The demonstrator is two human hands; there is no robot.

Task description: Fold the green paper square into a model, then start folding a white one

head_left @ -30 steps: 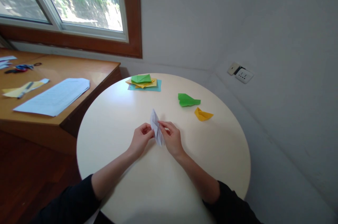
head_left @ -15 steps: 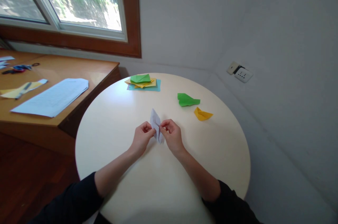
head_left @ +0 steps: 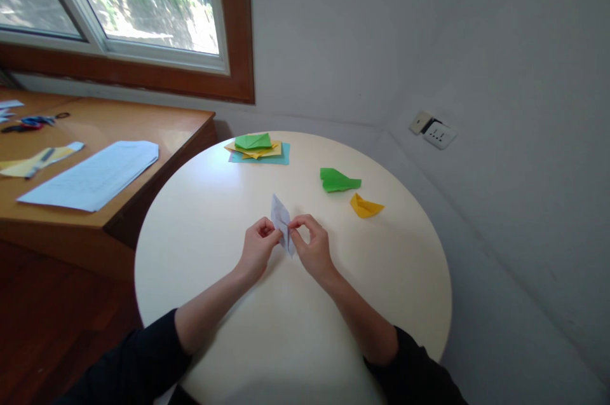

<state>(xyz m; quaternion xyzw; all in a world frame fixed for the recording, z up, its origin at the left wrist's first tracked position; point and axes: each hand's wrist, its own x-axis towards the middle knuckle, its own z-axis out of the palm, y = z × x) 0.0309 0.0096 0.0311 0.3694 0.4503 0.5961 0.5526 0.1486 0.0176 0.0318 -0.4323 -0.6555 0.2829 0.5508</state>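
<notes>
Pinching a small white folded paper (head_left: 281,222) from both sides, two bare hands meet near the middle of a round cream desk (head_left: 214,201). The left hand (head_left: 257,250) has its fingers closed on the left edge of the paper, and the right hand (head_left: 311,247) has its fingers closed on the right edge. The paper stands up a little, with its pointed tip aimed at the far side, and its low end sits just over the desk top. Dark sleeves cover both arms near the bottom of the view. Far from the hands, close to the far rim, lies a small pile of flat sheets (head_left: 260,149) in green, yellow and blue. To the right of the pile, well apart from it, rests a green folded shape (head_left: 337,180). Just beside that, a bit nearer and more to the right, rests a yellow folded shape (head_left: 365,206). On the left stands a brown wooden desk (head_left: 157,131) that touches the round one. It carries a big white sheet (head_left: 90,175) and some smaller bits of paper farther left. Above it is a window (head_left: 119,4) with a brown frame and green plants outside. A plain white wall (head_left: 381,42) fills the right side, with a wall socket (head_left: 434,131) low on it.
</notes>
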